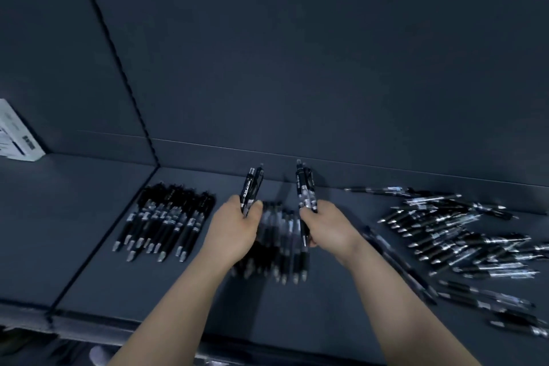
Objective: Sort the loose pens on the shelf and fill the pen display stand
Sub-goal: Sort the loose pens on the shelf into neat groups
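My left hand point(234, 229) grips two black pens point(252, 187) that stick up and away from me. A small bunch of black pens point(304, 190) stands upright in the grip of my right hand point(329, 232). Both hands hover over a blurred row of pens point(279, 244) lying on the dark shelf point(297, 306). To the left lies a neat row of black pens point(166, 220) with tips toward me. A loose, jumbled heap of pens point(463, 235) covers the shelf at the right. No pen display stand is in view.
A white printed box point(17, 134) sits on the neighbouring shelf section at far left. A vertical divider seam point(118, 74) splits the dark back panel. The shelf's front edge point(89, 327) runs along the bottom left.
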Motion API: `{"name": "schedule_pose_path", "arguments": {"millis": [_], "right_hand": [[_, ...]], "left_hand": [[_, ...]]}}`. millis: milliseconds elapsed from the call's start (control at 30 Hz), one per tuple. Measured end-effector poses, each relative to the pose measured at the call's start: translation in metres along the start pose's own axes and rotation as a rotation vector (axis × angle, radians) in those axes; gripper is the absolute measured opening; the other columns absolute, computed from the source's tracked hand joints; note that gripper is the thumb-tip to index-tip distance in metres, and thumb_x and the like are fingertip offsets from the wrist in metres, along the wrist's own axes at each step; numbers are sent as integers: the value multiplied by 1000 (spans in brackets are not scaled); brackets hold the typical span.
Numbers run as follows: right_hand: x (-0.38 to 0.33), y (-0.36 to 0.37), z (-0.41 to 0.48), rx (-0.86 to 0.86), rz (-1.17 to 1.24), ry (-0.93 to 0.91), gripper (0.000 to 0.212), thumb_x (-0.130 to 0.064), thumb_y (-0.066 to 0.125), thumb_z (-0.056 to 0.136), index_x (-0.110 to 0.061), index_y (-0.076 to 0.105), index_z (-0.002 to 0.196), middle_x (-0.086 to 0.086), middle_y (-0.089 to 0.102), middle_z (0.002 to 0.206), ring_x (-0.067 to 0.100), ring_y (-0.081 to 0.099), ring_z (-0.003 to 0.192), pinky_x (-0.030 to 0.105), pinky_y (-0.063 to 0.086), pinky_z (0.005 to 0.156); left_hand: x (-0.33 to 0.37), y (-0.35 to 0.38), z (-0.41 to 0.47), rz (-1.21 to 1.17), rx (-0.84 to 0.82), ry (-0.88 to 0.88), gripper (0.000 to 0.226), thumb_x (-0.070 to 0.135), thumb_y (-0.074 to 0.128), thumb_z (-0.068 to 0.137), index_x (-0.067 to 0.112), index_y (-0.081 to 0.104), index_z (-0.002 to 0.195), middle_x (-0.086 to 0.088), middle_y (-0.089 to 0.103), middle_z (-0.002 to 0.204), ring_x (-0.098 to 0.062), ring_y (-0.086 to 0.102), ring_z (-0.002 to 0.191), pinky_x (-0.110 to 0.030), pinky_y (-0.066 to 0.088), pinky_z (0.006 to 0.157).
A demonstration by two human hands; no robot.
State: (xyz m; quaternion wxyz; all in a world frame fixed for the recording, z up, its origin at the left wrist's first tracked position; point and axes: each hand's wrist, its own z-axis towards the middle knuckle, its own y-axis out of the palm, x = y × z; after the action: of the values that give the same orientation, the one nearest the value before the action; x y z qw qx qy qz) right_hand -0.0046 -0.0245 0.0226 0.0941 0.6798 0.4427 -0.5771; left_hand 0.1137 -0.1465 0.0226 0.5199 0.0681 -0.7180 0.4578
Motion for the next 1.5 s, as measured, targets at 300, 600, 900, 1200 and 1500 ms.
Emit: {"name": "schedule_pose_path", "arguments": {"millis": [300, 600, 900, 1200, 1500], "right_hand": [[-68, 146, 10, -35, -126, 69, 32, -17, 40, 94, -16, 30, 64, 0, 32, 54, 15, 27, 46, 26, 24, 47], [-97, 213, 14, 134, -540, 148, 33, -32, 39, 96, -11, 50, 72, 5, 61, 76, 23, 56, 69, 27, 40, 63], [-80, 217, 10, 294, -763, 33, 34, -36, 42, 98, -6, 53, 111, 13, 55, 118, 27, 63, 88, 28, 43, 63], [-64, 225, 9, 191, -727, -32, 43, -39, 34, 102, -5, 46, 125, 11, 40, 126, 28, 57, 101, 34, 50, 88], [-65, 222, 4, 161, -797, -49, 33, -18, 34, 103, -2, 46, 129, 13, 38, 131, 28, 42, 120, 33, 41, 99]], "left_hand": [[-77, -112, 31, 379, 189, -69, 25, 33, 41, 97, 9, 45, 92, -6, 56, 87, -26, 51, 73, -33, 38, 64], [-123, -135, 53, 475, 22, -126, 30, 32, 41, 98, 5, 39, 111, -18, 53, 116, -34, 54, 103, -37, 39, 75], [-142, -142, 45, 453, -17, -75, 50, 47, 42, 95, 7, 42, 125, -15, 36, 127, -31, 36, 117, -39, 37, 95], [-152, -151, 48, 395, -39, -60, 66, 55, 44, 92, 11, 36, 140, -16, 39, 138, -34, 36, 125, -39, 35, 100], [-156, -147, 42, 396, -24, 21, 76, 61, 40, 91, 9, 28, 146, -14, 40, 141, -32, 34, 126, -39, 32, 104]]}}
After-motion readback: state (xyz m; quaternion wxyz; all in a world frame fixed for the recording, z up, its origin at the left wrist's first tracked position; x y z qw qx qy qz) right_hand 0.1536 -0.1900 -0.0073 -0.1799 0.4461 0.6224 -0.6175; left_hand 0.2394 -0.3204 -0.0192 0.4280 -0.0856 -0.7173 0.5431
